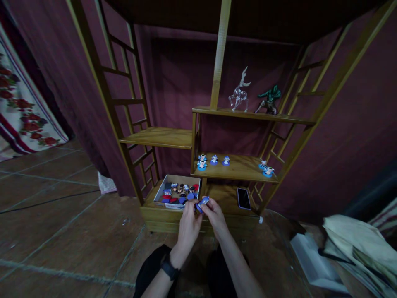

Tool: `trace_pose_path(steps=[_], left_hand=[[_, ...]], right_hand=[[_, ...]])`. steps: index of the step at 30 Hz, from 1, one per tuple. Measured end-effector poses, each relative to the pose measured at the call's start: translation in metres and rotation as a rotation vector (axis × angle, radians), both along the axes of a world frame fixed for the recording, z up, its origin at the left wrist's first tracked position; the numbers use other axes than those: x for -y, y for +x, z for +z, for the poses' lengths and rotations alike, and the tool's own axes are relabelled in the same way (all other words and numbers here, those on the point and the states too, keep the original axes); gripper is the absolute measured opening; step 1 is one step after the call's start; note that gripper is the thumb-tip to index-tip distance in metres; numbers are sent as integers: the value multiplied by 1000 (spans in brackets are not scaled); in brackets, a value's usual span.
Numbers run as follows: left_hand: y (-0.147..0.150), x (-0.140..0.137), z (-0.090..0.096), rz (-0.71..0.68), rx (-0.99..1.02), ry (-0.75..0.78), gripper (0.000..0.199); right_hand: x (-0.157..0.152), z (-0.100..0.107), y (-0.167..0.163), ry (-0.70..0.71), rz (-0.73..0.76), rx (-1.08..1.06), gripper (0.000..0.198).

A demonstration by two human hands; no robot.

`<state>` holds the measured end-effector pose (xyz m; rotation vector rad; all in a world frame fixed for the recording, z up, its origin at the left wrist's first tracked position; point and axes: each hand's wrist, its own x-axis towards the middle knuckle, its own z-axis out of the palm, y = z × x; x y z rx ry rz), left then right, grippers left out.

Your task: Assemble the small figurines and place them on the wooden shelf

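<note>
A small blue-and-purple figurine (pixel 203 202) on a round base is between my hands, in front of the lower shelf. My right hand (pixel 214 215) pinches it between thumb and fingers. My left hand (pixel 189 221), with a dark watch on the wrist, is closed at the figurine's left side, its fingertips at a small dark part I cannot make out. Just behind my left hand is a shallow white box (pixel 158 198) of jumbled figurines with red, blue and black bases. On the shelf above stand similar figurines, among them a purple-based figurine (pixel 226 160) and a blue-based figurine (pixel 268 171).
A phone (pixel 243 198) lies on the bottom board (pixel 221 194) of the wooden shelf unit. Higher up stand a clear deer ornament (pixel 239 95) and a dark green statuette (pixel 269 100). A white box (pixel 316 263) and pale cloth (pixel 356 244) lie on the floor at right.
</note>
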<state>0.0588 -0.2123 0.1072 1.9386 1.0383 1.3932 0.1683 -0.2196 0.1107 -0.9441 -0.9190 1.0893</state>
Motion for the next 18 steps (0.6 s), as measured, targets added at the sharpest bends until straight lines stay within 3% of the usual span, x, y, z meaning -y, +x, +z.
trace_pose_path(steps=[4, 9, 14, 18], left_hand=[[-4, -5, -5, -4, 168, -135, 35], [-2, -18, 3, -136, 402, -390, 33], [15, -30, 15, -198, 462, -424, 36], [20, -38, 12, -193, 422, -430, 47]], right_hand=[[-5, -2, -6, 64, -19, 96, 32], [-13, 0, 2, 84, -46, 191, 29], [-25, 12, 21, 116, -86, 180, 25], [-44, 36, 47, 123, -116, 194, 25]])
